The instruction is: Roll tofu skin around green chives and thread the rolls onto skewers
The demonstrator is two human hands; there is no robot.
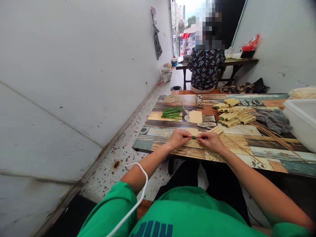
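The left hand and the right hand hold a green bundle between them, thumbs and fingers clamped on its opposite ends, over a pale sheet near the table's near edge. Farther off lies a square sheet, with green stalks to its left and rolls to its right.

Over the patterned table, fingers partly hide a green piece; at the table's right end, the frame crops a white tub.
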